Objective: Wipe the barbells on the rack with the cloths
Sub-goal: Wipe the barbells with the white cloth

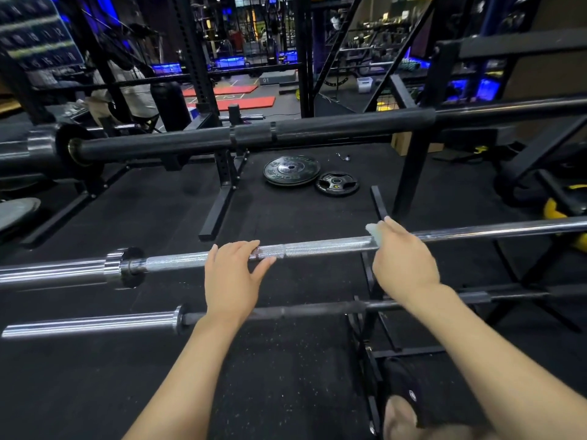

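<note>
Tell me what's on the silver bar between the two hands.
Head view: only bare knurled silver bar between left hand and right hand, which holds the cloth.

Black rack (409, 173) carries three barbells; black floor (286, 217) holds two weight plates (291, 170).

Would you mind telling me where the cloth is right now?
The cloth is right of centre in the head view, pressed on the chrome barbell under the right hand.

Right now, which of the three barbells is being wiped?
The middle, shiny silver barbell: both hands rest on it, the right hand pressing a pale cloth. The other two go untouched.
</note>
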